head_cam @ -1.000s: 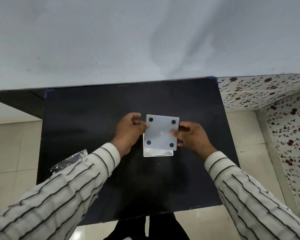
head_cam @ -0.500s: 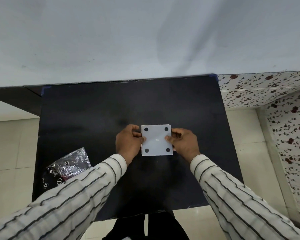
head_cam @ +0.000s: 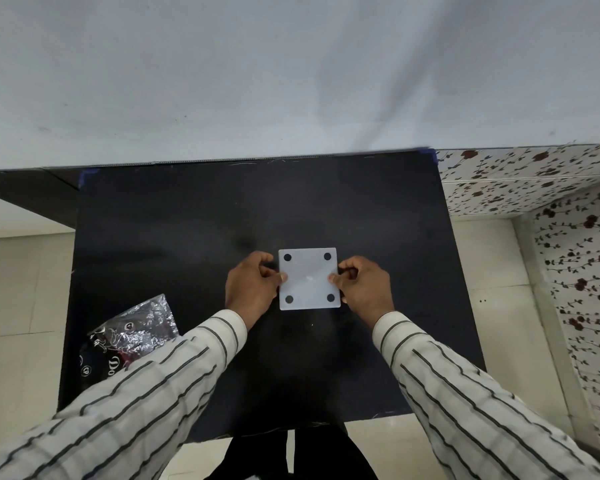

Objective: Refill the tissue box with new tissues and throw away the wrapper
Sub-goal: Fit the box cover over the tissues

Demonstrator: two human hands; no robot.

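Note:
A square white tissue box point(head_cam: 308, 278) sits upside down in the middle of the black table point(head_cam: 194, 223), its flat base panel with four black round feet facing up. My left hand point(head_cam: 252, 289) grips its left side, thumb on the panel. My right hand point(head_cam: 361, 285) grips its right side the same way. The panel lies flush on the box. A crinkled silver and black wrapper point(head_cam: 132, 332) lies on the table at the front left, partly hidden under my left sleeve. No tissues are visible.
A white wall runs along the table's far edge. A flower-patterned surface point(head_cam: 534, 181) stands to the right. Pale floor tiles lie on both sides, and the table's front edge is close to my body.
The base panel, tilted above the box a second ago, now sits flat and flush on it. Both hands came closer to the sides. The view shifted, showing more of the wrapper.

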